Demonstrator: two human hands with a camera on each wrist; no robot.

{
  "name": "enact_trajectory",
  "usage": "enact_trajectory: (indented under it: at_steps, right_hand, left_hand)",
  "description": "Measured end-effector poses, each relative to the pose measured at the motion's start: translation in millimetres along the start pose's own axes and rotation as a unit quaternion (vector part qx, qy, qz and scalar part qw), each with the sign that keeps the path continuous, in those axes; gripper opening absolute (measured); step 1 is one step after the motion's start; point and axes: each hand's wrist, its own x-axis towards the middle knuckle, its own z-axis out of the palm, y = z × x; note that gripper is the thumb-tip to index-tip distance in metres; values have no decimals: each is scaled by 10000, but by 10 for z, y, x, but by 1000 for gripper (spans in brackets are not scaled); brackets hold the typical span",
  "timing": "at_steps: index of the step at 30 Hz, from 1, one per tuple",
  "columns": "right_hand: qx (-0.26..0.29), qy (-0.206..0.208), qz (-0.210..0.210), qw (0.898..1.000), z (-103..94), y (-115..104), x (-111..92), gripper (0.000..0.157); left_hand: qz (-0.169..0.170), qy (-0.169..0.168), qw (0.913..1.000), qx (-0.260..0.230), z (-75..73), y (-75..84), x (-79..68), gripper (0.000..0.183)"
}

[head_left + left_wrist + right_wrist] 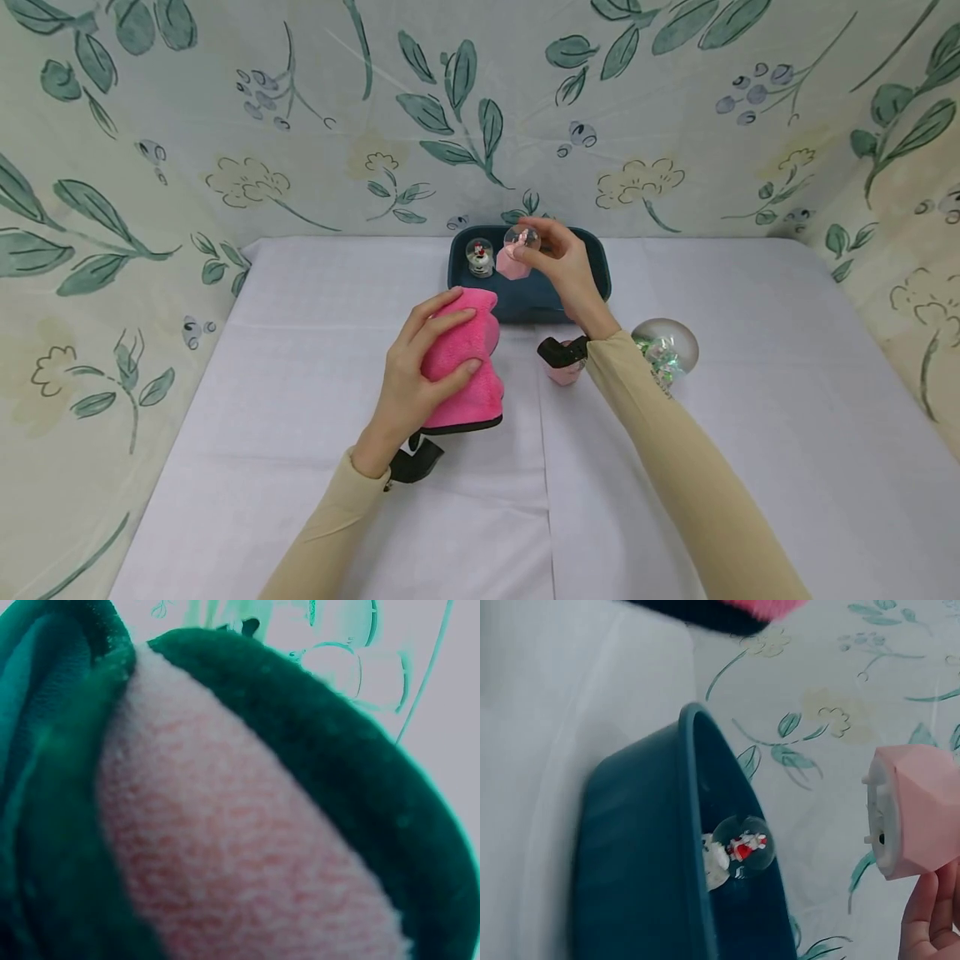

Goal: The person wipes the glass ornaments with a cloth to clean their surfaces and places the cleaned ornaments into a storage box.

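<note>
My right hand [562, 258] holds a small snow globe [514, 263] with a clear dome and a pink faceted base, raised over the dark blue bin [528, 312]. The right wrist view shows the white underside of that pink base [922, 814]. Inside the bin stands another little snow globe [480, 258] with a red-and-white figure. In front of the bin, my left hand [408, 375] grips a folded pink plush cloth [468, 367] with dark trim, thumb on its near face. Close up, the cloth [225, 825] fills much of the left wrist view in shifted colors.
Right of the bin on the white-covered table [300, 333] lies a larger clear globe [667, 346] with shiny iridescent contents, partly behind the right sleeve. A pink object [564, 373] sits beneath the right wrist's black camera mount. Leaf-patterned fabric [465, 117] rises behind the table.
</note>
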Motion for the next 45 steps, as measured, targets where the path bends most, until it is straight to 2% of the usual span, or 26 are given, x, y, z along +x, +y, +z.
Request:
enact_trajectory:
  at_steps: [8, 19, 27, 37, 45]
  right_hand:
    - [-32, 445, 15, 9990, 46, 233, 209, 40]
    - [-275, 981, 274, 9944, 38, 495, 358, 42]
    - [-618, 915, 488, 9927, 41, 605, 424, 49]
    - [-1513, 853, 721, 9822, 50, 687, 464, 46]
    - [-1766, 772, 808, 9779, 43, 723, 472, 46]
  left_hand:
    - [-7, -22, 10000, 75, -5, 13, 0, 57]
    - [-3, -33, 9999, 160, -13, -22, -20, 56]
    - [-13, -54, 9998, 178, -22, -29, -26, 56]
    - [-91, -134, 9998, 147, -16, -46, -38, 56]
    - [-69, -118, 9999, 106, 2, -66, -42, 55]
